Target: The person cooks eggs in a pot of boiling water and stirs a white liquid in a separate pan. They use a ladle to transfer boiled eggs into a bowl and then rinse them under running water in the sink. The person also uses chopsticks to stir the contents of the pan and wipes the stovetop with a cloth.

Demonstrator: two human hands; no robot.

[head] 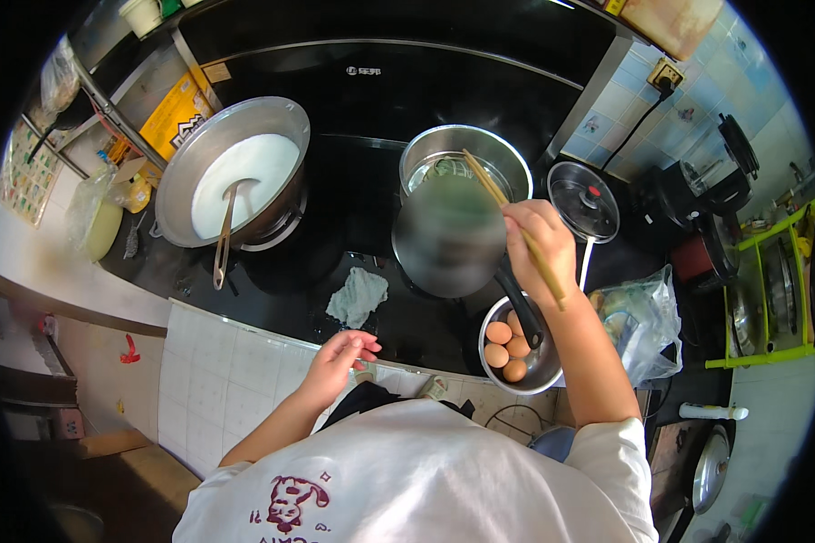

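My right hand point(540, 241) grips a pair of wooden chopsticks point(485, 178). Their tips reach into a stainless steel pot point(466, 132) on the stove, which holds clear liquid and something greenish. In front of that pot sits a dark pan point(414, 265), largely blurred; its black handle point(518, 305) points towards me over a metal bowl point(492, 309) of brown eggs point(496, 355). With nothing in it and fingers loosely bent, my left hand point(345, 356) hovers by the counter's front edge. Just beyond it lies a damp pale cloth point(358, 297).
A large metal pot point(176, 197) of white liquid stands on the left burner, with a ladle point(224, 244) leaning in it. Right of the stove are a glass-lidded pan point(583, 203), a plastic bag point(638, 326), a blender point(710, 163) and a green rack point(764, 356).
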